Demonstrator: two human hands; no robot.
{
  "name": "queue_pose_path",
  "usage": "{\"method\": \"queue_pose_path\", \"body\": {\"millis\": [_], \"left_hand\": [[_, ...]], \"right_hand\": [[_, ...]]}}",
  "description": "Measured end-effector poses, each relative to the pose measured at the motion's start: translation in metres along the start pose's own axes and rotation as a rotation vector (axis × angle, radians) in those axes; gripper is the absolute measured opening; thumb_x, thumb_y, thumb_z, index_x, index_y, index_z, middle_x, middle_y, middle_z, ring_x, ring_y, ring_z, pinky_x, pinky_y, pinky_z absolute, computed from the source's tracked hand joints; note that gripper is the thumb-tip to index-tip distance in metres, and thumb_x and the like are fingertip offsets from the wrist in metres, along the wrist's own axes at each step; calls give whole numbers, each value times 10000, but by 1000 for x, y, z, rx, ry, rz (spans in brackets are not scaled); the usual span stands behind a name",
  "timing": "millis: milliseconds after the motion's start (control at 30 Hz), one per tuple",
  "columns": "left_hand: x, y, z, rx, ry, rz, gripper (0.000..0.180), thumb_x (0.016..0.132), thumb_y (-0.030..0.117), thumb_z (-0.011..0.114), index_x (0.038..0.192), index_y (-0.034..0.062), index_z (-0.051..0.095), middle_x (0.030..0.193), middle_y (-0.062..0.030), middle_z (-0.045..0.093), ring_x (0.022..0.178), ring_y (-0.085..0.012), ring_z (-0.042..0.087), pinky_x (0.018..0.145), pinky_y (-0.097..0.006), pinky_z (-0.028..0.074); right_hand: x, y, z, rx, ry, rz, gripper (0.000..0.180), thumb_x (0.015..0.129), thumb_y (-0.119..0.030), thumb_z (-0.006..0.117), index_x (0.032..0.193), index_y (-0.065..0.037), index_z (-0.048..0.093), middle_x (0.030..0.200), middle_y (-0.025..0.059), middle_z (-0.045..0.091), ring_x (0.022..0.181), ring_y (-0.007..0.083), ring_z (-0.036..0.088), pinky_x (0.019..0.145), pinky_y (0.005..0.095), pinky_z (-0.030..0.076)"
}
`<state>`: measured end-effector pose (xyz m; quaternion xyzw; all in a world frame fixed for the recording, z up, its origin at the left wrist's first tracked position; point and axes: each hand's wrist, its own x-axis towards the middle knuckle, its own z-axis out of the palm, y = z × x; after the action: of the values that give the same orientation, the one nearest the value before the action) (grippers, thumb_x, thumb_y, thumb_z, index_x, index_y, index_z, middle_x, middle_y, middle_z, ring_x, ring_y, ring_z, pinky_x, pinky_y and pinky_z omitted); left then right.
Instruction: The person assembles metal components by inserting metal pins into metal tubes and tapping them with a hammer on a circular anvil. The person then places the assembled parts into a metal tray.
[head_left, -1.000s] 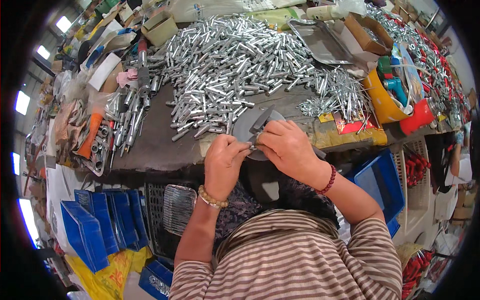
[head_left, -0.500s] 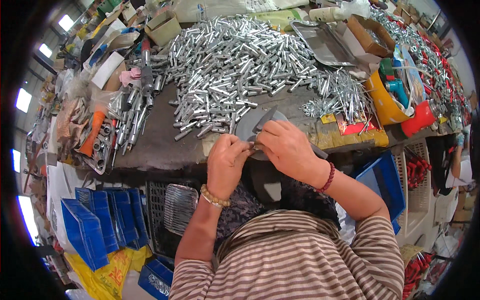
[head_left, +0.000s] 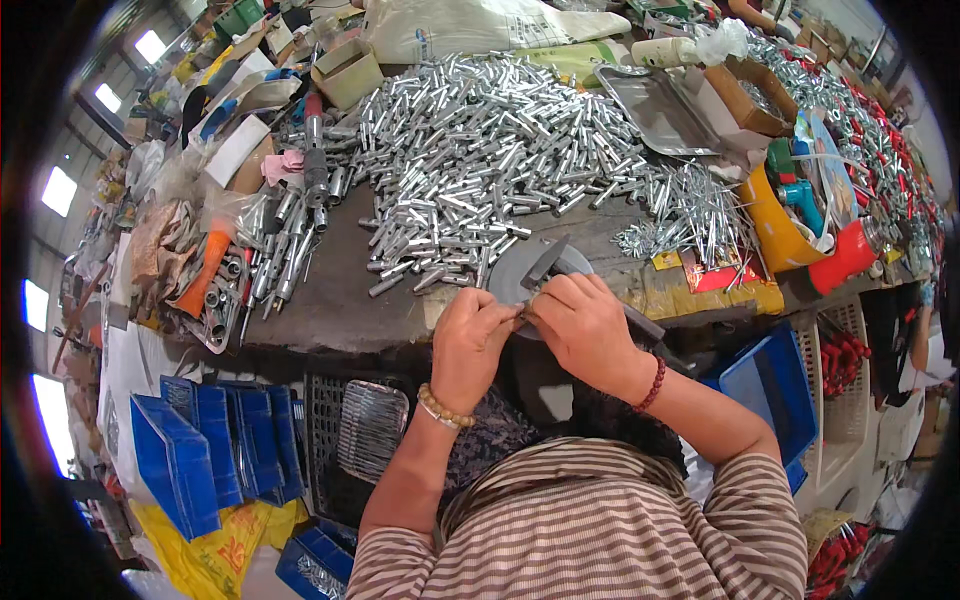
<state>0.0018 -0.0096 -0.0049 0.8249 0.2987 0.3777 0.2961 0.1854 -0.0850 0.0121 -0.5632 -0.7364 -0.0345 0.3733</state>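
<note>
1. The person's left hand and right hand met at the near edge of the desk, the fingertips of both pinched together on a small metal part held between them. The part was mostly hidden by the fingers, so its exact shape could not be told.

2. Both sets of fingers were closed on that part, the left from one side and the right from the other, thumbs pressed in close.

3. Just beyond the fingers lay a round grey disc with a dark bar across it, partly covered by the right hand.

4. Farther out from the fingers a big heap of short silver metal tubes spread across the desk. To the right of the fingers, well apart, sat a smaller pile of thin metal pins, and beyond that a shallow metal tray.

5. Left of the fingers, apart from them, lay a clutter of longer metal pieces and an orange-handled tool.

6. Below the hands, under the desk edge, stood blue plastic bins.

7. As I judged it, the step in hand was fitting or fixing the small part by fingertip work; the next move would call for a steady pinch and fine alignment, since the piece was tiny.
</note>
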Motion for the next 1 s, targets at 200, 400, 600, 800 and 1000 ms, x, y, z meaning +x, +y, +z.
{"method": "queue_pose_path", "body": {"millis": [200, 400, 600, 800, 1000], "left_hand": [[1, -3, -1, 25, -11, -9, 188, 803, 15, 830, 974, 45, 757, 901, -93, 627, 840, -304, 632, 737, -413, 511], [2, -1, -2, 19, -11, -22, 167, 813, 36, 824, 967, 48, 761, 896, -95, 625, 844, -307, 631, 738, -418, 509], [1, -4, -2, 21, -28, -7, 129, 880, 52, 787, 1005, 33, 765, 929, -83, 600, 805, -234, 609, 714, -336, 495], [0, -5, -2, 39, -42, 1, 187, 874, 30, 791, 1060, 50, 791, 936, -84, 608, 809, -232, 611, 717, -330, 501], [2, -3, -3, 3, -40, -2, 189, 856, 17, 797, 1043, 50, 787, 922, -91, 618, 832, -266, 623, 731, -367, 508]], "right_hand": [[-1, 2, 5, 84, 44, 64, 168, 810, -38, 753, 955, -57, 669, 957, 82, 596, 905, 314, 609, 810, 438, 481], [0, 6, 5, 114, 33, 97, 168, 814, -42, 773, 956, -55, 683, 959, 87, 636, 888, 334, 614, 800, 442, 471], [0, -1, -1, -36, -21, 36, 119, 835, -75, 746, 928, -67, 673, 946, 70, 612, 918, 309, 620, 826, 438, 487], [2, -4, -34, -222, -53, 73, 211, 847, -103, 746, 1049, -72, 697, 980, 75, 636, 956, 301, 631, 861, 440, 496], [-19, 23, -53, -251, -113, 240, 341, 828, -66, 757, 1165, -73, 699, 991, 112, 636, 930, 339, 658, 825, 463, 524]]}}
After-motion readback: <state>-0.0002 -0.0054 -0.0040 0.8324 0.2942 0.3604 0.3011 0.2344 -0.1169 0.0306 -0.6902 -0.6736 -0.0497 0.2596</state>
